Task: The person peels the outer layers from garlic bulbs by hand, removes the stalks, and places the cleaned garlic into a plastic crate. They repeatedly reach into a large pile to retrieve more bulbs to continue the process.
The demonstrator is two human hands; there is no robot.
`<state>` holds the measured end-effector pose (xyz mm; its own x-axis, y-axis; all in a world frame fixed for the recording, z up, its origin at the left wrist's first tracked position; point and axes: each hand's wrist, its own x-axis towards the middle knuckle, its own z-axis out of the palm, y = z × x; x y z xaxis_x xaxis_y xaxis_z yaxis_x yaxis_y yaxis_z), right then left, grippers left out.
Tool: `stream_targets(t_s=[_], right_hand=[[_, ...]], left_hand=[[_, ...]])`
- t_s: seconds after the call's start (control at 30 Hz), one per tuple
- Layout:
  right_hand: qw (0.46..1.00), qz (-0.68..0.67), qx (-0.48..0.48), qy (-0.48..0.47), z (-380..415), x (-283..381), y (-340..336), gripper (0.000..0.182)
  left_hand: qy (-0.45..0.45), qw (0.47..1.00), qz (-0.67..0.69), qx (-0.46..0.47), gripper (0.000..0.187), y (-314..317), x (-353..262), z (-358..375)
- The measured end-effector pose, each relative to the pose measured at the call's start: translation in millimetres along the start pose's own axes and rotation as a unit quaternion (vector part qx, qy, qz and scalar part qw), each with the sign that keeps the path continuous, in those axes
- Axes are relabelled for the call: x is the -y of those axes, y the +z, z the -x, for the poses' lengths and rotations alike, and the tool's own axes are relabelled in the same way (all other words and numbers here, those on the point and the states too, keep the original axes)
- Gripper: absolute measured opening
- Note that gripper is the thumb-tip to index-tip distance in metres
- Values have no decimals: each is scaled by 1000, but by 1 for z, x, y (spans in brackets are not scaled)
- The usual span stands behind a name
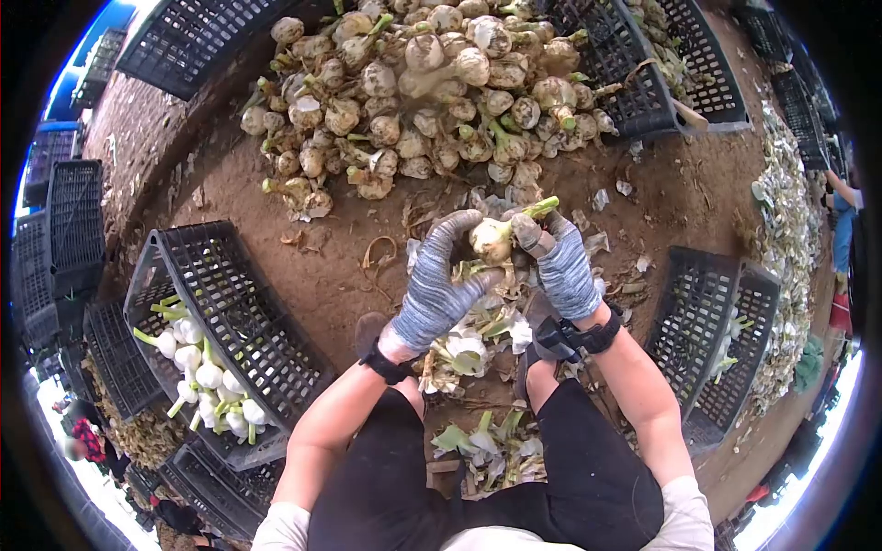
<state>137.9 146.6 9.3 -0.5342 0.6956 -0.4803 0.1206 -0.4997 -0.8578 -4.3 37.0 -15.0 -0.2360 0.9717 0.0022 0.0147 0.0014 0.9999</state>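
A garlic bulb [491, 239] with a short green stem hangs between my two gloved hands, above the dirt floor. My left hand [441, 275], in a grey striped glove, curves round the bulb's left side with thumb and fingers apart. The fingers of my right hand [557, 257], gloved alike, are closed on the bulb at the base of its stem. Loose peeled skins and leaves [469, 354] lie below, between my feet. Ahead rises a large heap of unpeeled garlic [404, 101].
To the left, a black crate [248, 303] holds white, cleaned bulbs [209, 375]. Another crate [694, 321] stands at the right, with a few bulbs. Crates [634, 83] flank the heap. Skins [790, 239] line the far right. People are at the outer edges.
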Motion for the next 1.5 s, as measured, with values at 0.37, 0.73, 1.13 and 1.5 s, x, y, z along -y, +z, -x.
stream_targets(t_s=[0.37, 0.73, 1.13, 1.5], right_hand=[[999, 46, 20, -12, 4, 9, -6, 30], [998, 44, -2, -44, 6, 4, -8, 30], [987, 135, 69, -50, 11, 13, -17, 25], [999, 45, -7, -15, 18, 9, -12, 23]], left_hand=[[-84, 979, 187, -21, 63, 6, -5, -1], [-123, 972, 200, -18, 64, 13, -16, -3], [-152, 953, 262, -31, 61, 10, -15, -1], [-226, 931, 287, 2, 49, 16, -14, -14]])
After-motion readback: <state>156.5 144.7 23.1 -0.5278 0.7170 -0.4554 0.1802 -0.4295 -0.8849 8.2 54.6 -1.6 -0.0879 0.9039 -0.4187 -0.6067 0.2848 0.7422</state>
